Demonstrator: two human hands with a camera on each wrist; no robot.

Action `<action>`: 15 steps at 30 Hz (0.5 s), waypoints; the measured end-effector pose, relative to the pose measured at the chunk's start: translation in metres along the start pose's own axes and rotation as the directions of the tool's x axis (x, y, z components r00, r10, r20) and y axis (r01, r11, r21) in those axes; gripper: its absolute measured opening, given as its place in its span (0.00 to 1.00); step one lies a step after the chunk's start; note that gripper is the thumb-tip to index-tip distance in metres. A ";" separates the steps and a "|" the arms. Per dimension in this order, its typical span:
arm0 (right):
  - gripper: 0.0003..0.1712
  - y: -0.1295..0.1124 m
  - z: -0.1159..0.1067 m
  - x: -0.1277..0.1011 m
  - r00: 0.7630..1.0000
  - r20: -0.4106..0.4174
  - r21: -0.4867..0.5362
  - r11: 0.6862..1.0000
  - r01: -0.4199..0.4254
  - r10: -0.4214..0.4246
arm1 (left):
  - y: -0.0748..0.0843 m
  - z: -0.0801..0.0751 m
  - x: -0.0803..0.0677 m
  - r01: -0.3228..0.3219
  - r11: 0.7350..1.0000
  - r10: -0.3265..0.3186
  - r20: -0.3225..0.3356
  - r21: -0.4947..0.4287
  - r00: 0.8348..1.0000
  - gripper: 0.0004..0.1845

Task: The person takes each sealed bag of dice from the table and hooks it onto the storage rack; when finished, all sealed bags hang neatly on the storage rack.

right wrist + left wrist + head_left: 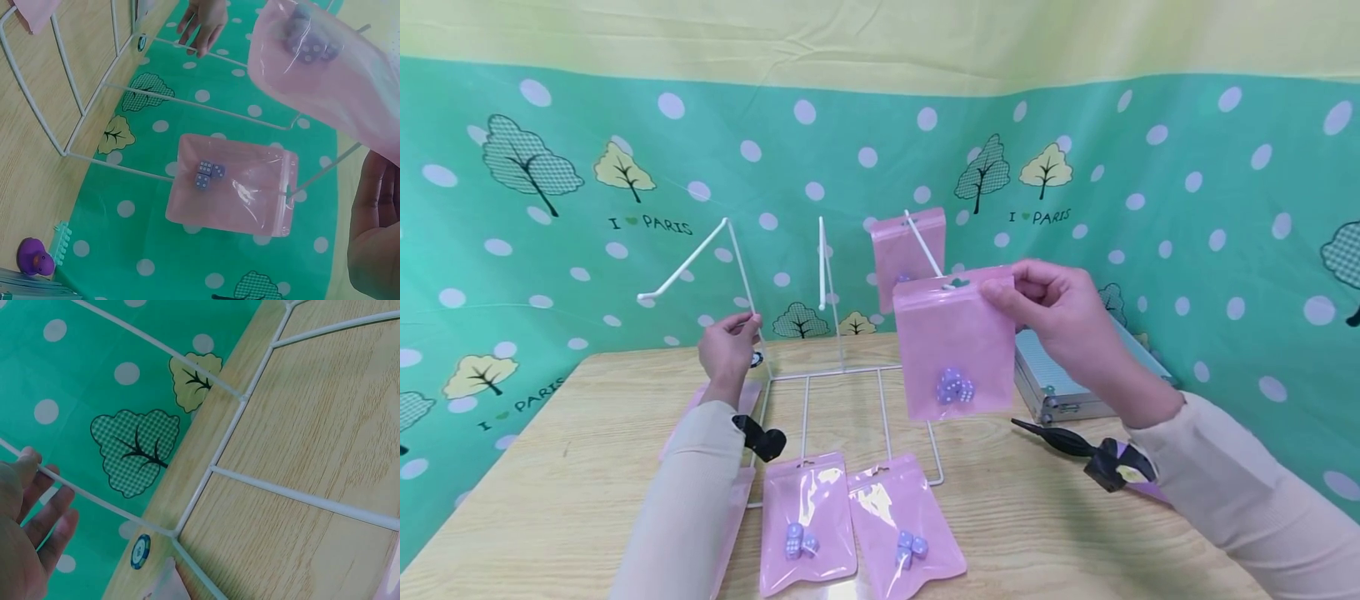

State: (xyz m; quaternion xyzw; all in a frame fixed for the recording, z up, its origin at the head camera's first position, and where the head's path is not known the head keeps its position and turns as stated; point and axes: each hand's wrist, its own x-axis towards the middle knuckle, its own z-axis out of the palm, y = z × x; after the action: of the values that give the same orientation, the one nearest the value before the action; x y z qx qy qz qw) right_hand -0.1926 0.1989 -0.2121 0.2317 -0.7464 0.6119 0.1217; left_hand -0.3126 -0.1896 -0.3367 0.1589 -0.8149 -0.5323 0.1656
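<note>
My right hand [1063,312] pinches the top right corner of a pink zip bag [955,342] with purple dice [953,387] in it. The bag hangs upright before the right hook of a white wire display rack [820,373]. Its hang hole is close to the hook's front end; whether the hook passes through it, I cannot tell. Farther back on that hook hangs another pink bag [231,187], also holding dice. With thumb and fingertips my left hand [730,350] holds the rack's left upright [112,509]. The left hook [685,260] and middle hook [822,262] carry no bag.
Pink dice bags [808,525] [906,529] lie at the rack's front, and others lie partly under my left arm. At the right stand a silver case [1067,387] and a black pointed tool [1060,439]. A purple rubber duck [35,256] and a poker chip [141,552] are near the back.
</note>
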 end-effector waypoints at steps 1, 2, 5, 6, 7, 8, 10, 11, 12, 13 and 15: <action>0.05 0.000 0.000 0.000 1.000 0.001 0.011 1.000 0.000 0.000 | 0.000 0.000 0.000 0.002 1.000 -0.002 0.003 -0.002 1.000 0.20; 0.05 0.001 0.000 0.000 1.000 0.002 0.020 1.000 -0.002 0.002 | 0.000 0.000 0.000 0.003 1.000 -0.003 0.003 -0.006 1.000 0.20; 0.05 0.001 0.000 -0.001 1.000 0.003 0.016 1.000 -0.010 0.010 | 0.000 -0.001 0.000 0.004 1.000 -0.004 0.010 -0.008 1.000 0.20; 0.05 0.001 0.000 -0.001 1.000 0.004 0.014 1.000 -0.015 0.015 | -0.001 -0.001 0.000 0.003 1.000 -0.002 0.011 -0.007 1.000 0.21; 0.05 0.001 -0.001 -0.001 1.000 0.003 0.017 1.000 -0.022 0.022 | -0.001 -0.001 0.000 0.001 1.000 -0.001 0.012 -0.007 1.000 0.20; 0.05 0.001 -0.001 -0.001 1.000 0.000 0.019 0.999 -0.029 0.029 | -0.001 -0.001 0.000 -0.001 1.000 0.001 0.010 -0.008 1.000 0.20; 0.06 0.002 -0.001 0.000 0.999 -0.007 0.032 0.999 -0.040 0.040 | -0.001 -0.001 0.001 -0.003 1.000 0.003 0.007 -0.007 1.000 0.20; 0.06 0.002 -0.001 0.000 0.999 -0.011 0.035 0.998 -0.044 0.044 | -0.001 -0.001 0.001 -0.004 1.000 0.004 0.004 -0.007 1.000 0.20; 0.06 0.003 -0.001 0.000 0.999 -0.012 0.037 0.998 -0.047 0.047 | -0.001 -0.001 0.001 -0.004 1.000 0.004 0.001 -0.008 1.000 0.20; 0.07 0.003 0.000 0.000 0.999 -0.018 0.034 0.998 -0.050 0.050 | -0.001 0.000 0.001 -0.008 1.000 0.008 -0.004 -0.005 1.000 0.20; 0.08 0.003 0.001 0.001 0.998 -0.022 0.024 0.998 -0.056 0.057 | -0.002 0.000 0.002 -0.011 1.000 0.011 -0.010 0.002 1.000 0.20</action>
State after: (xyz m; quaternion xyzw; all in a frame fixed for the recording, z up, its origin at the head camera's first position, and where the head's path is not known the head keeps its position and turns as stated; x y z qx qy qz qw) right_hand -0.1947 0.1983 -0.2147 0.2050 -0.7441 0.6263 0.1100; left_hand -0.3140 -0.1909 -0.3382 0.1570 -0.8153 -0.5299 0.1726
